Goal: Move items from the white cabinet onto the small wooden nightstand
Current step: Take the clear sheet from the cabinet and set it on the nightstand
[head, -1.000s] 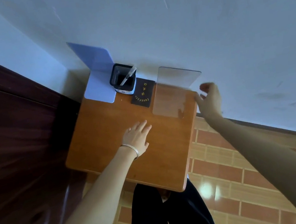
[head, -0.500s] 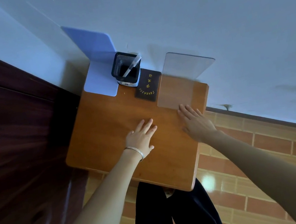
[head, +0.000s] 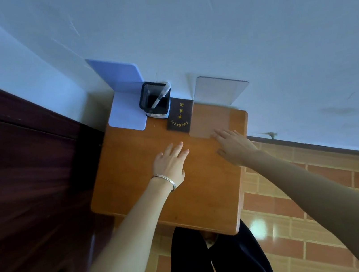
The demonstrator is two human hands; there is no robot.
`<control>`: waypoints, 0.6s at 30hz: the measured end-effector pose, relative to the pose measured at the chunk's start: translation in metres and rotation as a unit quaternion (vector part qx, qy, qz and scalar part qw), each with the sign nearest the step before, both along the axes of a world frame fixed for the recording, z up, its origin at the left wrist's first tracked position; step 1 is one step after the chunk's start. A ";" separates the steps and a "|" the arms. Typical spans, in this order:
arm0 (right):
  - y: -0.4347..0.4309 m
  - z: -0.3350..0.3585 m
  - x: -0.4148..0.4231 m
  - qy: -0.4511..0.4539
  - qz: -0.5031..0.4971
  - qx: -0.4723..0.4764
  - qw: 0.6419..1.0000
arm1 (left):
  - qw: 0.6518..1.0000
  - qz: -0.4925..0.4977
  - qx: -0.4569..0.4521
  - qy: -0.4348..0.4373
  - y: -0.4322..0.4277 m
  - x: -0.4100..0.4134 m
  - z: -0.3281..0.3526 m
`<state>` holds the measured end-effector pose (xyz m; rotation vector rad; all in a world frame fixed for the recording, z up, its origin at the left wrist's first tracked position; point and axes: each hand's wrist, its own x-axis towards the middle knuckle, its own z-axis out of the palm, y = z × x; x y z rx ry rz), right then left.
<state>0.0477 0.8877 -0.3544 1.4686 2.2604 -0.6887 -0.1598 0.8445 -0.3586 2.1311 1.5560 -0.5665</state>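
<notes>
two bookends stand on the nightstand (head: 138, 177): one blue bookend (head: 126, 113) back left, one clear bookend (head: 218, 89) back right. between them, one black pen cup (head: 144, 99) with a single pen (head: 161, 96) leaning inside, and one dark booklet (head: 180, 118) lying flat beside it. left hand (head: 171, 163) lies flat on the wood, fingers straight. right hand (head: 234, 146) is flat too, fingertips at the clear bookend's base.
</notes>
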 end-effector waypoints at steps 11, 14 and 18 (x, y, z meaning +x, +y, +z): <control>0.019 0.152 -0.009 0.018 0.001 0.154 0.988 | 0.982 -0.054 0.178 -0.028 0.065 -0.021 0.156; 0.014 0.204 -0.002 0.019 -0.026 0.197 0.980 | 0.975 -0.075 0.206 -0.039 0.070 -0.025 0.202; 0.001 0.269 0.017 0.025 -0.074 0.259 0.963 | 0.944 -0.102 0.290 -0.119 0.075 -0.023 0.259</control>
